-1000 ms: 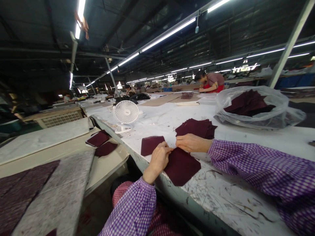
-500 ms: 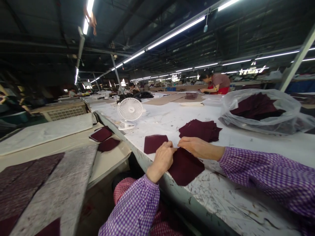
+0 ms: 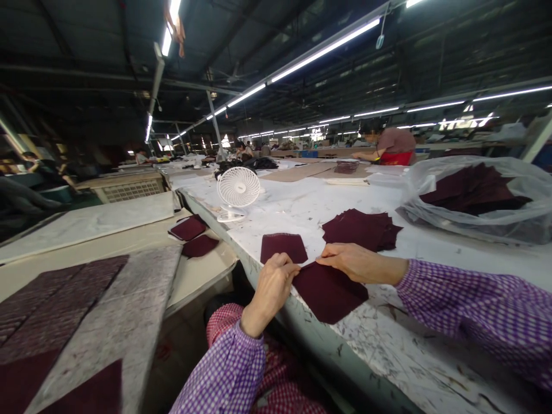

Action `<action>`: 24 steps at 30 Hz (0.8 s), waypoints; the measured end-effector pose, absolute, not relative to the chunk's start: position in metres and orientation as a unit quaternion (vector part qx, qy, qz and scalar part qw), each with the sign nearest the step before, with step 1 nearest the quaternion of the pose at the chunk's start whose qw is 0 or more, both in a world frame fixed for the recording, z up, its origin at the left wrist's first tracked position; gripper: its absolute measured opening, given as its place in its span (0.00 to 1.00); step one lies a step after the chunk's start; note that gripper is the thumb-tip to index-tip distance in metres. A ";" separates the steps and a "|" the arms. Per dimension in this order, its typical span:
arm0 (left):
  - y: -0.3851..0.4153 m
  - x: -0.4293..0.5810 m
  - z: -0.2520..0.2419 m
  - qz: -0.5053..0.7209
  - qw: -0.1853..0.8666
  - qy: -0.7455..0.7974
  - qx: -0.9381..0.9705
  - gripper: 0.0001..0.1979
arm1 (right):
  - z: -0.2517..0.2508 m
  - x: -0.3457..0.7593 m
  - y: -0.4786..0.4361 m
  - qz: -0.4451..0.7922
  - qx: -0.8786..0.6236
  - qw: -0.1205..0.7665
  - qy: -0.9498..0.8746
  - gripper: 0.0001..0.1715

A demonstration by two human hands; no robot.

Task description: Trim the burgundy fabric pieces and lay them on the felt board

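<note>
A dark maroon fabric piece [image 3: 334, 293] lies on the white tabletop at the table's near edge. My left hand [image 3: 272, 286] pinches its upper left corner, fingers pressed together. At the top edge, my right hand [image 3: 351, 260] is closed on the same cloth with thumb and fingertips. Just beyond my left hand lies another maroon fabric piece [image 3: 283, 247], flat on the table. Behind my right hand sits a fanned stack of maroon fabric pieces [image 3: 362, 227].
A white clip fan [image 3: 238, 187] stands at the table's left edge. A clear plastic bag [image 3: 478, 218] holding maroon pieces is at right. More maroon pieces [image 3: 200, 246] rest on the lower left surface. A person [image 3: 394, 146] in red bends over the far table.
My left hand has shifted left along the cloth's top edge, so my hands are farther apart. The view has turned slightly left.
</note>
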State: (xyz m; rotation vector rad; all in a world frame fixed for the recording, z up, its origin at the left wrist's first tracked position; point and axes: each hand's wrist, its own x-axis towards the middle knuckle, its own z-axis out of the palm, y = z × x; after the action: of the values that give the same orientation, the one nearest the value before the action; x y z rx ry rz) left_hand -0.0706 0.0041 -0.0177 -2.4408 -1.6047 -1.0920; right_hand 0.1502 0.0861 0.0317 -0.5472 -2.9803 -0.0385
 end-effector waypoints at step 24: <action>-0.007 -0.099 -0.012 -0.466 -0.097 -0.515 -0.713 0.07 | 0.048 0.111 0.054 -0.202 -0.150 -0.026 -0.967 0.34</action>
State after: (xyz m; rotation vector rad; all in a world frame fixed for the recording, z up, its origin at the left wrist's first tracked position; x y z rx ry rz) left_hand -0.0990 -0.0070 -0.0119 -2.3889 -1.7261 -1.5625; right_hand 0.1111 0.0539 0.0479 -0.4792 -3.0903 -0.6459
